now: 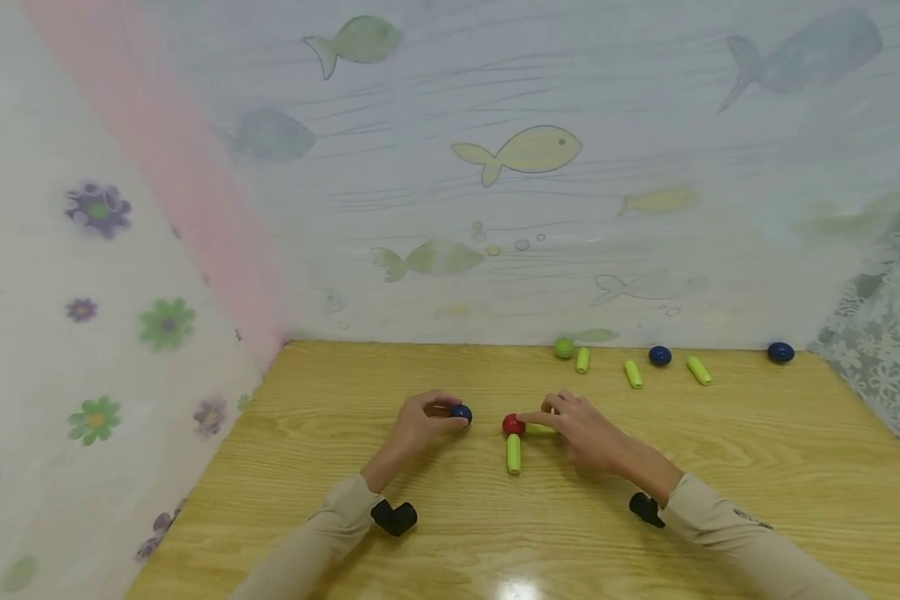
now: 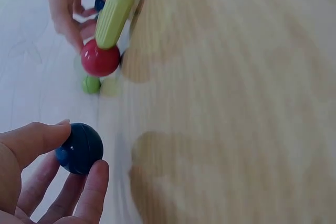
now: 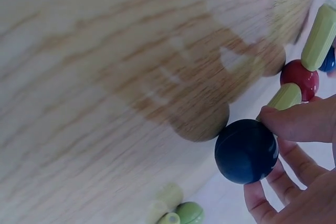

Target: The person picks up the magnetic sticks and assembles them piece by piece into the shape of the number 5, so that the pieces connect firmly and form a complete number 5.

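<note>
My left hand (image 1: 423, 421) holds a dark blue ball (image 2: 81, 149) between thumb and fingers, a short way left of a red ball (image 1: 513, 425). Two ribbed yellow-green sticks join the red ball. One stick (image 1: 513, 454) points toward me; the other (image 3: 286, 98) runs right, under my right hand (image 1: 581, 429). That hand grips this second stick near another dark blue ball (image 3: 247, 151) at its far end, with the thumb by their joint and fingers beyond. In the head view, the right hand covers this ball, and a fingertip touches the red ball.
Along the back of the wooden table (image 1: 330, 533) lie a green ball (image 1: 564, 348), loose yellow-green sticks (image 1: 633, 374) and two dark blue balls (image 1: 660, 356). Behind them rises a wall (image 1: 420, 200) with painted fish. Lace cloth (image 1: 888, 333) hangs at the right.
</note>
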The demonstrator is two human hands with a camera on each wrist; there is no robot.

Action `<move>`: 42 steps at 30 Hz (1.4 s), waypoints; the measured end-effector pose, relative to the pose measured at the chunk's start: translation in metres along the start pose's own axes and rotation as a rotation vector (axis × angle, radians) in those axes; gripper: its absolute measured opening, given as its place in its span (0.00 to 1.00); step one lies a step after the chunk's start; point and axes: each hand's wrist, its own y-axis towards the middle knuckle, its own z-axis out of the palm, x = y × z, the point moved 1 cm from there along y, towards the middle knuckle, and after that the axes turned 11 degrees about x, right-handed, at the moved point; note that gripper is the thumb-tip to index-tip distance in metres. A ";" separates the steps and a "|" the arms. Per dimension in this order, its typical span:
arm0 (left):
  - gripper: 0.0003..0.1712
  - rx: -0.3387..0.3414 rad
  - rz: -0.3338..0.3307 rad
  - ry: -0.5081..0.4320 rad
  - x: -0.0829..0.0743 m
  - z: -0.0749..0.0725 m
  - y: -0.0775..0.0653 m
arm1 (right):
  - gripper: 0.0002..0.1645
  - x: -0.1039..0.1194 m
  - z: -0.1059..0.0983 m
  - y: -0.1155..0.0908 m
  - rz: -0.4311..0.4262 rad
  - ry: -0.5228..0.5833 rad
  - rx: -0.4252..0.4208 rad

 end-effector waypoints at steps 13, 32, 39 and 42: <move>0.15 0.117 0.026 0.005 -0.003 0.030 -0.030 | 0.39 0.000 -0.003 -0.001 0.018 0.013 0.016; 0.15 0.146 0.053 -0.044 0.002 0.069 -0.052 | 0.40 -0.001 -0.005 0.000 0.036 0.041 0.054; 0.15 0.115 0.071 -0.013 -0.004 0.082 -0.048 | 0.41 -0.003 -0.002 0.000 0.011 0.034 0.026; 0.16 0.104 0.070 -0.006 -0.006 0.084 -0.046 | 0.40 -0.003 -0.001 0.001 0.007 0.034 0.020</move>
